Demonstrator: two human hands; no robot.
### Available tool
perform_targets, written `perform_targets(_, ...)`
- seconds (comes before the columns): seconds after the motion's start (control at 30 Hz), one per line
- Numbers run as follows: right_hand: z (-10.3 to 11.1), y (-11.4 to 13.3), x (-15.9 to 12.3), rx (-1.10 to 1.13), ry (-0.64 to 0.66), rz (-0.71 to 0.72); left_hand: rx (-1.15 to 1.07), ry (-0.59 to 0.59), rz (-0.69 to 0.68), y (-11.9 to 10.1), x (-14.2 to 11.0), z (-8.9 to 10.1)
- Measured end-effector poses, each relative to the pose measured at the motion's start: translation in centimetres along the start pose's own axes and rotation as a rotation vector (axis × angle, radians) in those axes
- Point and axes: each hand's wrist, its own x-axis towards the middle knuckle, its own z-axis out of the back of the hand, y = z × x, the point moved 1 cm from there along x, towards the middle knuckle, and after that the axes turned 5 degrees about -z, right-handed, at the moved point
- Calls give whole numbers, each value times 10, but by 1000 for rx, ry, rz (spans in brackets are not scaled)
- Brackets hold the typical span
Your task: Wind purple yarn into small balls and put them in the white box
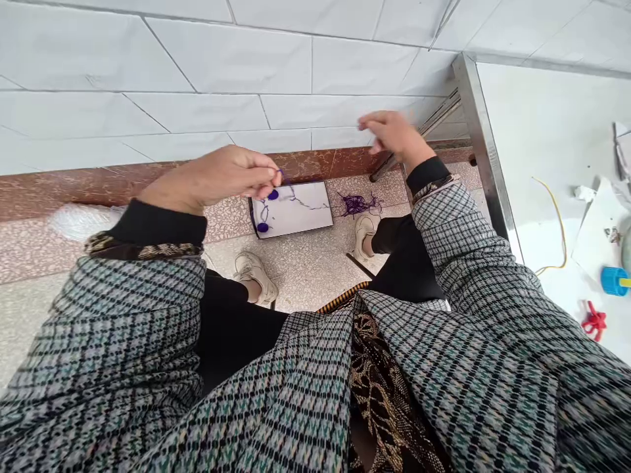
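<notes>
My left hand (231,174) is closed in a pinch on a purple yarn strand (282,175) above a white board (305,220) on the floor. Just below its fingertips lies a dark purple round piece (273,195). A second purple round piece (263,227) rests at the board's near left corner, with loose yarn between the two. My right hand (392,135) is raised near the wall to the right, slightly blurred, its thumb and bent fingers apart. No thread can be made out in it. A tangled heap of purple yarn (357,203) lies on the floor beside the board.
A metal-framed white table (513,131) stands at the right, bearing a yellow cord (562,226), a blue cap-like item (614,281) and a red knotted piece (594,322). The tiled wall (286,66) rises ahead. A clear plastic bundle (83,222) lies at the left.
</notes>
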Motion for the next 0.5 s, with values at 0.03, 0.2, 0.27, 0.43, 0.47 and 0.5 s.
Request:
perform_targets(0.03,-15,12,-9,57,112,58,-5,14,-13,-4,7,-6)
perform_targets(0.2,-68,27,-46,180,597,259,-20,-4,-82,-20,34,-37)
perform_targets(0.27,-70,28,-51,147,672,290,-12,13,-113,-21,37,-42)
perform_targets(0.43,-20,28,-34,-65,238,162,-104,-14,-58,-10,9,-14)
perform_targets(0.47,-4,23,-26,-126,156,99,-115,-33,-41,-7,0,-4)
perform_targets(0.5,12,15,-19,-235,33,10,-110,-51,-36,-3,-9,5)
